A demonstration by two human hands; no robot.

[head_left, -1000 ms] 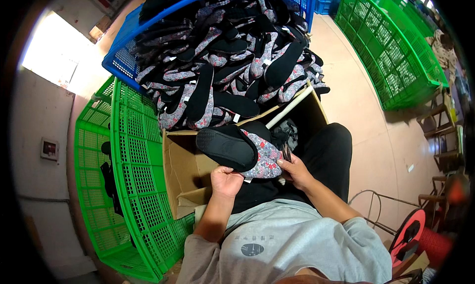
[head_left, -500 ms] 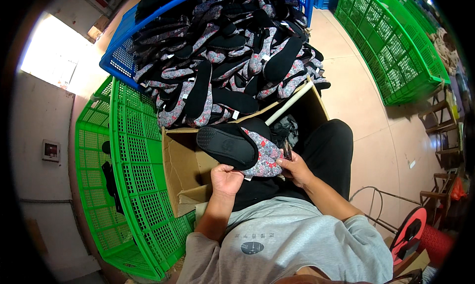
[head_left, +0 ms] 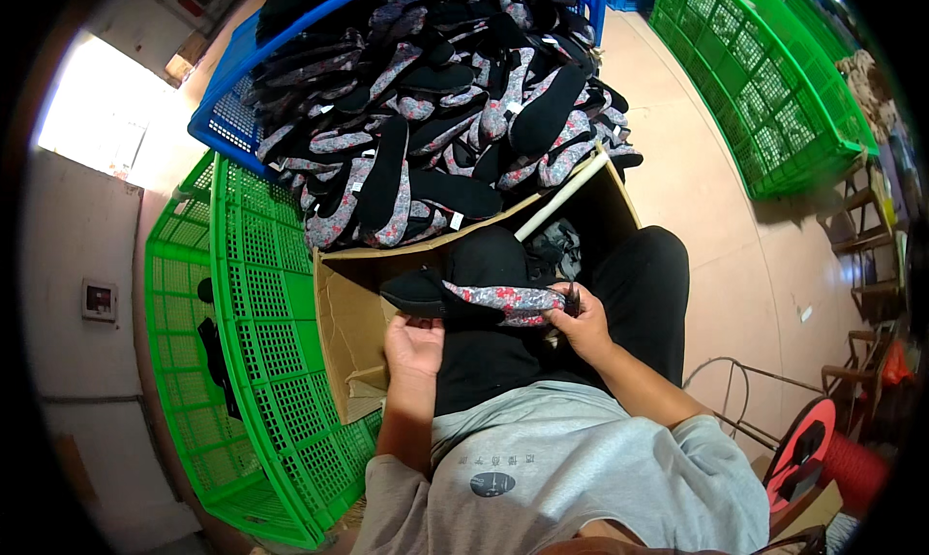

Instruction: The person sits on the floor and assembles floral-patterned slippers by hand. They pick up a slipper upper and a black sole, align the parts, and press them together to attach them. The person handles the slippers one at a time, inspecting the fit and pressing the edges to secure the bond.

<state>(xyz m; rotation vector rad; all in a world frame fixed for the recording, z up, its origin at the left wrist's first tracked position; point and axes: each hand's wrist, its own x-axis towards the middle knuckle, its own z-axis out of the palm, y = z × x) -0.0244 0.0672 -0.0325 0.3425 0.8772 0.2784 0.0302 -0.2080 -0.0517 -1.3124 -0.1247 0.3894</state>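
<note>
Over my lap I hold one slipper (head_left: 508, 301) sideways, its grey upper patterned with red flowers and its sole black. My left hand (head_left: 414, 342) grips the sole end from below, fingers curled under the edge. At the upper's other end my right hand (head_left: 584, 328) pinches the fabric. A small dark tool (head_left: 573, 300) shows in that same hand; its kind I cannot make out. Just beyond my knees a heap of matching slippers (head_left: 392, 182) rises, soles and uppers mixed, several with white tags.
An open cardboard box (head_left: 339, 308) stands round my legs, with a white tube (head_left: 561, 202) across its corner. The heap spills from a blue crate (head_left: 227, 120). Green crates (head_left: 290, 381) stand at left, another green crate (head_left: 745, 100) at far right. A red spool (head_left: 856, 473) sits at lower right.
The slipper has tipped from sole-up to edge-on and come slightly lower. My left hand has shifted left along it and turned palm up. My right hand keeps its hold.
</note>
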